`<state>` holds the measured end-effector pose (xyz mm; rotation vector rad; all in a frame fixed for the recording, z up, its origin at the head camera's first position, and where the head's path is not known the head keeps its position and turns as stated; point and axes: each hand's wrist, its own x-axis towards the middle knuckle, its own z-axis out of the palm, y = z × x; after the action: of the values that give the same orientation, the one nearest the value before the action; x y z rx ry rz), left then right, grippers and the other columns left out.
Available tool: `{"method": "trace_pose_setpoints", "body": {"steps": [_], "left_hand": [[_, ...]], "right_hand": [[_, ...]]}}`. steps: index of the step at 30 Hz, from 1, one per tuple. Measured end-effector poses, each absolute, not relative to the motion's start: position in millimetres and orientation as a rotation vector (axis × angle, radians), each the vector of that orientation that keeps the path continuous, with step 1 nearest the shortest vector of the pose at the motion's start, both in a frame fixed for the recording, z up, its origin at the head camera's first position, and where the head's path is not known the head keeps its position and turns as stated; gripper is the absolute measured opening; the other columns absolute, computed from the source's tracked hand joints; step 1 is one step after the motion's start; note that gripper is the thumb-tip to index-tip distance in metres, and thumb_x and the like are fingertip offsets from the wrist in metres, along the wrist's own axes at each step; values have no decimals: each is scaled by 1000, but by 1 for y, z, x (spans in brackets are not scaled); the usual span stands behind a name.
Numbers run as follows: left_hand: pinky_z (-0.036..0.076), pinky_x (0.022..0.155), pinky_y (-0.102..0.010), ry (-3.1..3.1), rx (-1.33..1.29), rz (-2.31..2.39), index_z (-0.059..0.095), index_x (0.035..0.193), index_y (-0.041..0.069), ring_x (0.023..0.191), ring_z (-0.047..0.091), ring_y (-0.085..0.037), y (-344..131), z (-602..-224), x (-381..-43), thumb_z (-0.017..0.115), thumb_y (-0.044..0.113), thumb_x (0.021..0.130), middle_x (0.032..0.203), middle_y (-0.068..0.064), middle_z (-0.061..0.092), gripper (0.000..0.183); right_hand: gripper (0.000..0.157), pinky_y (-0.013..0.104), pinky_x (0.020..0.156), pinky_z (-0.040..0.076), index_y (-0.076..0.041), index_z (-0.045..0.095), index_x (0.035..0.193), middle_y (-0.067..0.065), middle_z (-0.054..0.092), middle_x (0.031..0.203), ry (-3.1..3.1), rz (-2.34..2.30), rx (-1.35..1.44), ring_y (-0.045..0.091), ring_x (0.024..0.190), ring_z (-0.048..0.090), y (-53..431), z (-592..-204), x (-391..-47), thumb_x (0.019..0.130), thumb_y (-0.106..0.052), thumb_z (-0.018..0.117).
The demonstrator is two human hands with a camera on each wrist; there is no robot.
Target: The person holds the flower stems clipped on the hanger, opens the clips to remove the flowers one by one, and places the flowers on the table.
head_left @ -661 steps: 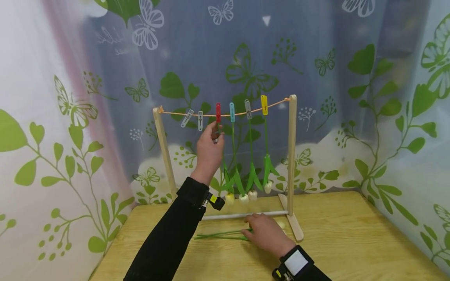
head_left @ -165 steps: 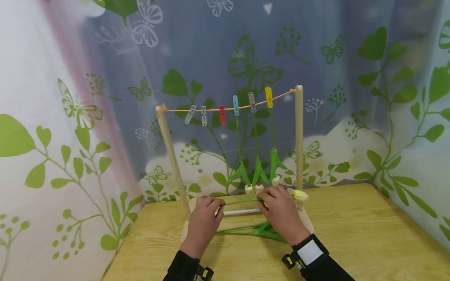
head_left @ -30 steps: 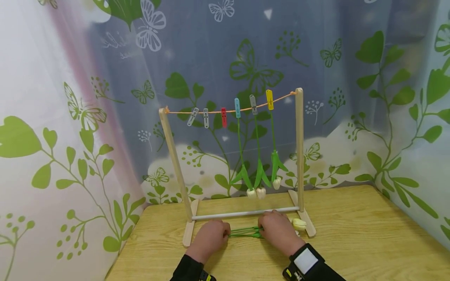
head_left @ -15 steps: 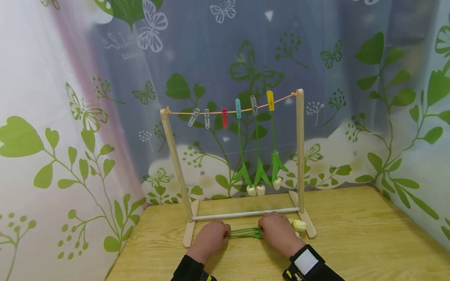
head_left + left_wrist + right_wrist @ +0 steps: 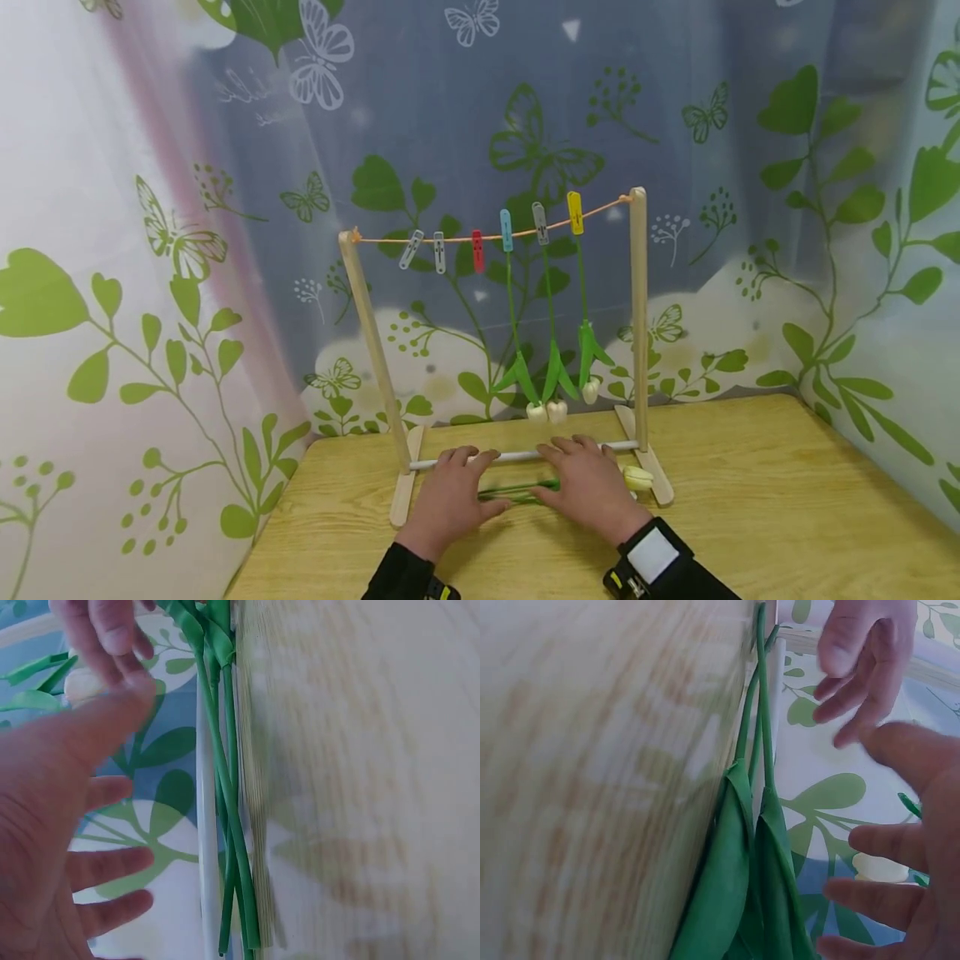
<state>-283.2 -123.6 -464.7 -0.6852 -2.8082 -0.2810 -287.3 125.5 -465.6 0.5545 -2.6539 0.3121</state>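
Note:
Several artificial tulips (image 5: 229,765) lie bundled on the wooden table, green stems crossing toward the left and leaves (image 5: 724,877) toward the right. A pale yellow tulip head (image 5: 637,477) shows beyond my right hand. My left hand (image 5: 450,500) hovers over the stem ends with its fingers spread, holding nothing. Over the leaf end, my right hand (image 5: 596,487) also has its fingers apart and is free of the stems. Behind them, three white tulips (image 5: 553,371) hang head down from a blue clothespin (image 5: 506,231), a grey clothespin (image 5: 541,223) and a yellow clothespin (image 5: 575,213).
A wooden rack with a left post (image 5: 372,350), a right post (image 5: 639,325) and a white bottom rod (image 5: 517,457) stands behind the bundle. On its orange cord, a red clothespin (image 5: 477,252) and two grey clothespins (image 5: 439,252) hold no flower. A patterned curtain (image 5: 420,108) backs the table.
The tulip once under the red clothespin has come down and joined the bundle on the table. Since half a second ago, both hands have let go of the stems and spread their fingers.

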Motion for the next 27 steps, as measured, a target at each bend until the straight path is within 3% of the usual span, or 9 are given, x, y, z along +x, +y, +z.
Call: {"method": "trace_pose_setpoints", "body": {"steps": [4,8,18,27], "left_hand": [[35,115,-75,-2830,-630,-331,42,159,31,150,37,-46,-122,-464,-283,51,78,92,161,-17,42,82],[31,113,-81,-2828,-596,-326,37,161,33,152,32,-49,-121,-466,-284,46,82,92,165,-18,36,85],[31,109,-85,-2814,-560,-310,38,161,32,151,33,-51,-119,-464,-283,41,86,90,165,-19,36,89],[37,109,-80,-2784,-502,-340,40,160,30,150,36,-47,-116,-453,-284,41,84,92,164,-18,39,87]], "right_hand": [[79,81,99,46,-22,67,140,16,60,148,-2677,336,548,52,135,53,127,-462,-288,82,-75,69],[81,82,100,44,-22,66,141,17,58,150,-2685,340,547,53,136,51,128,-462,-286,82,-76,68],[73,81,100,45,-23,66,141,15,60,149,-2682,306,525,49,136,53,130,-461,-286,85,-70,70],[66,79,95,50,-22,68,138,14,64,143,-2595,279,538,49,131,57,130,-451,-285,88,-66,70]]}}
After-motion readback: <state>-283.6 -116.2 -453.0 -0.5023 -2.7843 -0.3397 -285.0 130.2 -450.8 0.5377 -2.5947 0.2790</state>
